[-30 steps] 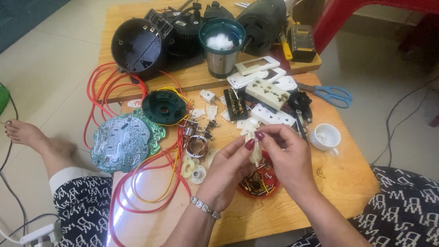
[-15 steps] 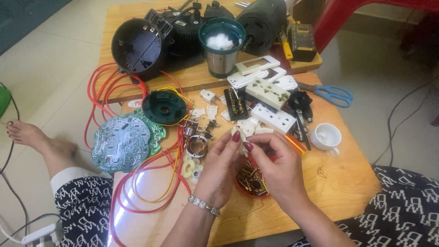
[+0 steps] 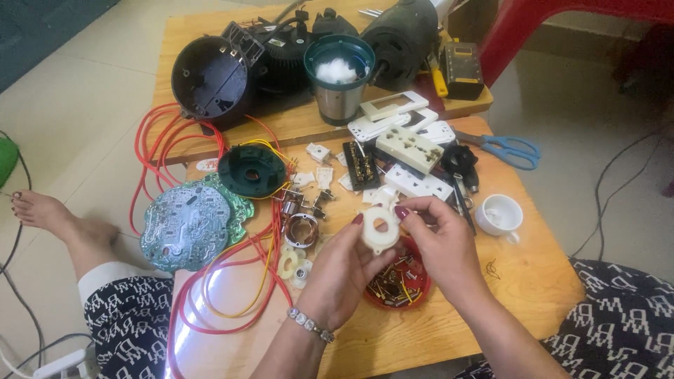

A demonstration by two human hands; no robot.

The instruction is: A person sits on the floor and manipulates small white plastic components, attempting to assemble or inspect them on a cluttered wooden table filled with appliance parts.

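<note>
White plastic ring (image 3: 379,230), round with a centre hole, sits at the middle of the frame, held up above the wooden board (image 3: 533,281). Left hand (image 3: 344,270) grasps it from below and the left, fingers curled on its lower rim. Right hand (image 3: 439,242) pinches its upper right edge between thumb and fingertip. Both hands are clenched on the same ring.

Directly under the ring, on the board: small red dish (image 3: 399,284), holding a heap of short metal pins and screws. Partly covered by the hands.

Right of the hands: small white cup (image 3: 498,214); contents cannot be made out. Above it, blue-handled scissors (image 3: 509,149).

Just left of the hands: metal coil part (image 3: 300,230), with red wires (image 3: 210,277) looping down to the lower left. Further left, a round green circuit board (image 3: 186,223) and a dark green round housing (image 3: 251,170).

Above the ring: white socket plates (image 3: 411,147).

Upper middle of frame: steel cup with green rim (image 3: 339,81), holding a wad of white cotton. Left of it, an empty-looking black round shell (image 3: 210,77). To the right, a dark motor (image 3: 400,31).
</note>
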